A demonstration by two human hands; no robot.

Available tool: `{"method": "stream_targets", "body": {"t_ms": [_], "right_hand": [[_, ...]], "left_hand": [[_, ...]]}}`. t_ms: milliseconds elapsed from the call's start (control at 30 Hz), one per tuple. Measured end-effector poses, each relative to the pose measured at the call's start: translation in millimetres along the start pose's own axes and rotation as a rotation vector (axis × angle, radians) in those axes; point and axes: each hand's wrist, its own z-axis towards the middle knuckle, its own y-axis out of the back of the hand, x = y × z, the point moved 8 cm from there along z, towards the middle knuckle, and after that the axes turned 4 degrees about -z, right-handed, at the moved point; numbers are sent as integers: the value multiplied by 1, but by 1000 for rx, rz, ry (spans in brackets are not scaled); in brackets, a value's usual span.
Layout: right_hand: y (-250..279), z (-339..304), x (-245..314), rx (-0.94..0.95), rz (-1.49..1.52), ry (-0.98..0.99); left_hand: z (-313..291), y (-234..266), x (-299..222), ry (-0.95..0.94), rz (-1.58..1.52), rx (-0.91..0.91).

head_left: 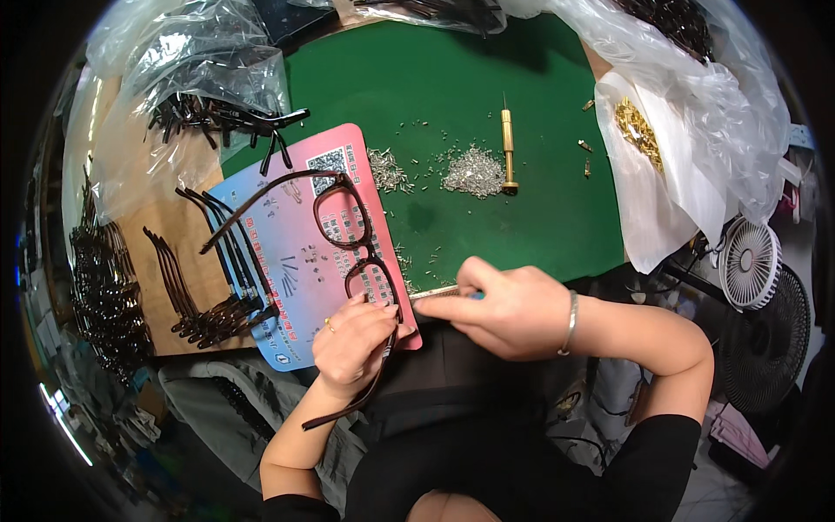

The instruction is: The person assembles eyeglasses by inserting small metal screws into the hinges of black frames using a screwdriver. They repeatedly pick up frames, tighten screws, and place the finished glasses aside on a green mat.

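Dark brown eyeglasses lie across a pink-and-blue printed card, one temple stretching to the far left and the other down past my left wrist. My left hand is closed on the near end of the frame, by the hinge, with a ring on one finger. From the right, my right hand grips a slim metal tool, its tip reaching the frame beside my left fingertips. My fingers cover most of the tool, so its exact kind is hidden. The card also bears several tiny metal parts.
Small silver screws are heaped on the green mat, near a brass screwdriver. Dark temples lie left of the card. Plastic bags and white paper with gold parts flank the mat; a fan stands right.
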Motion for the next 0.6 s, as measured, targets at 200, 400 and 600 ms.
{"method": "stream_targets", "body": {"t_ms": [200,400,600], "right_hand": [[-15,9,4,8,13,47],[-16,12,9,35,-13,62],[-13,13,14,4,-115,141]], "left_hand": [[3,-1,1,32,20,34],[-2,0,2,40,11,14],[-2,0,2,21,4,4]]}}
